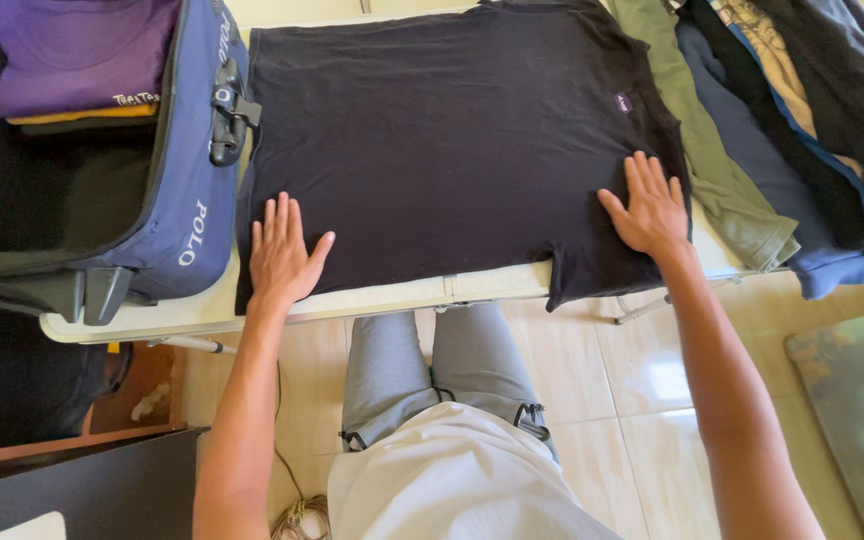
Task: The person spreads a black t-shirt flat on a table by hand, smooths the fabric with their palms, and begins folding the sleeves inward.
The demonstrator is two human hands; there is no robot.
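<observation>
A black T-shirt point(452, 140) lies spread flat on a white folding table point(392, 296), with a small purple patch near its right side. My left hand point(280, 250) rests flat, fingers apart, on the shirt's near left corner. My right hand point(652, 208) presses flat on the shirt's near right part, close to the sleeve that hangs over the table edge. Neither hand holds anything.
An open blue suitcase point(187, 190) stands at the left with a folded purple garment point(77, 50) inside. A pile of green point(727, 185), blue and dark clothes point(822, 140) lies at the right. Tiled floor point(612, 400) lies below, with a cord point(297, 515) by my legs.
</observation>
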